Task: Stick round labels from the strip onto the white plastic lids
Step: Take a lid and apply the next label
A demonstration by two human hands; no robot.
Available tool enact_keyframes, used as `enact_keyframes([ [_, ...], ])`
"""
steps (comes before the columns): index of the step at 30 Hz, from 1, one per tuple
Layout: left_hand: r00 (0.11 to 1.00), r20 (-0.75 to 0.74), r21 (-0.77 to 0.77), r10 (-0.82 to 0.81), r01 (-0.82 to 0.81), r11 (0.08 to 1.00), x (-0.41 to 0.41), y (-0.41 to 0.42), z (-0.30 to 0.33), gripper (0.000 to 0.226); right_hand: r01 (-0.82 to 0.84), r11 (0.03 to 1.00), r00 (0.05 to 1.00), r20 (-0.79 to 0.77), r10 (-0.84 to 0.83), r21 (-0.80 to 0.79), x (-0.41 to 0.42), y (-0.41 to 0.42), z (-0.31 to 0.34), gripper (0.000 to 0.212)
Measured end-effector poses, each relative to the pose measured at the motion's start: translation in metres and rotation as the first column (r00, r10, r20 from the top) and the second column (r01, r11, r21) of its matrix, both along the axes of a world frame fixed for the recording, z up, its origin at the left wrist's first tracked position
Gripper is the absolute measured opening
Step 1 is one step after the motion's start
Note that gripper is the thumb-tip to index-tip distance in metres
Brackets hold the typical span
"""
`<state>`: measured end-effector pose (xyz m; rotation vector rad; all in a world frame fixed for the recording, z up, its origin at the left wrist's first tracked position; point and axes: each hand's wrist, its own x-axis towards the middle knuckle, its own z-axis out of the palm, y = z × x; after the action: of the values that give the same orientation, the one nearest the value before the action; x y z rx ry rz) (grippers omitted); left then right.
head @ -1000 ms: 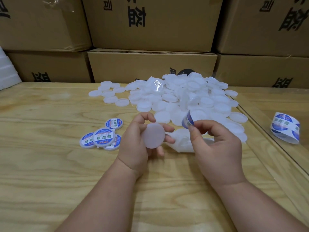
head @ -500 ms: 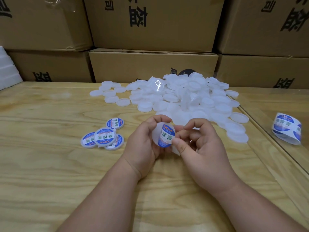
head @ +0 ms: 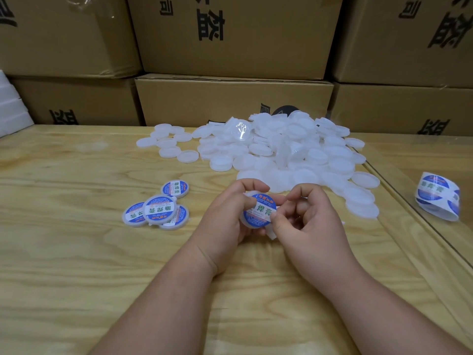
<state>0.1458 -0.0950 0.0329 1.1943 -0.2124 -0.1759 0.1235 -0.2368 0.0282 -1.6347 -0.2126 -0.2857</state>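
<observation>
Even soft light, faint shadows, wide-angle edge bending.

Head cam, looks fwd/down, close over table [head: 76,252].
</observation>
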Motion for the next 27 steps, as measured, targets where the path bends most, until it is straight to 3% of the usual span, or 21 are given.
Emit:
enact_keyframes([
  [15,0.998,0.043,0.066,0.044,-0.047,0.997,-0.0022,-0.0034,-0.0008,0.025,0.011,1.000,0.999,-0.051,-0.011,-0.002,-0.0018,0.0001,0.0008,0.028],
  [27,0.999,0.005,0.003,0.035,-0.035,0.999,-0.0005,-0.0028,0.0001,0.026,0.023,1.000,0.999,-0.026,-0.023,-0.004,0.0012,-0.0010,-0.0016,0.030],
])
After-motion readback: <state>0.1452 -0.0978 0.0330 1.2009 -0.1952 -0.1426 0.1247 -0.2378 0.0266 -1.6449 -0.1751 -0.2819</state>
